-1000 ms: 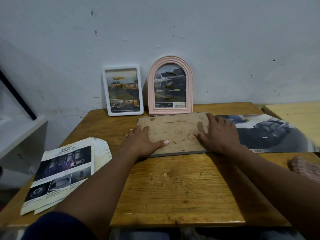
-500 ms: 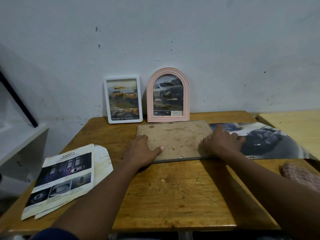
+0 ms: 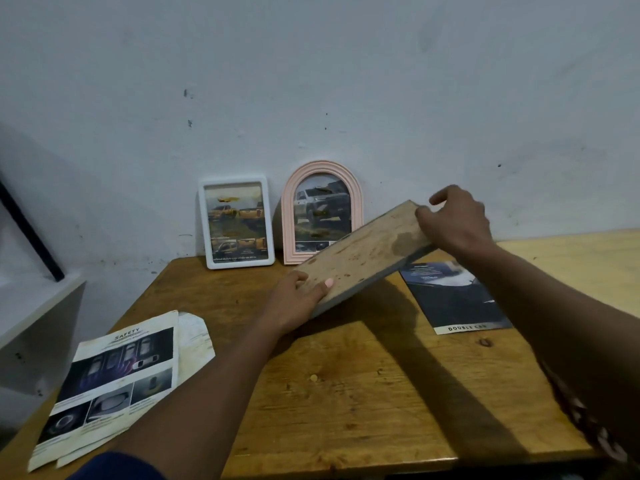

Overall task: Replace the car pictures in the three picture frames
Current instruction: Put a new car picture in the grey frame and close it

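A flat rectangular picture frame (image 3: 363,251) with a stained brown back is lifted off the wooden table (image 3: 346,393), tilted with its right end high. My left hand (image 3: 298,299) grips its lower left edge, thumb on the back. My right hand (image 3: 453,220) grips the raised right end. Against the wall stand a white rectangular frame (image 3: 236,221) and a pink arched frame (image 3: 320,209), each holding a car picture. A dark car picture (image 3: 453,299) lies on the table under my right forearm.
A car brochure headed SAFETY (image 3: 114,379) lies on other papers at the table's left front. A white shelf (image 3: 34,306) stands to the left. A lighter wooden table (image 3: 571,251) adjoins on the right.
The flat frame lay back-up on the table under both hands; now both hands have lifted it, tilting its right end up. The dark car picture beneath is uncovered.
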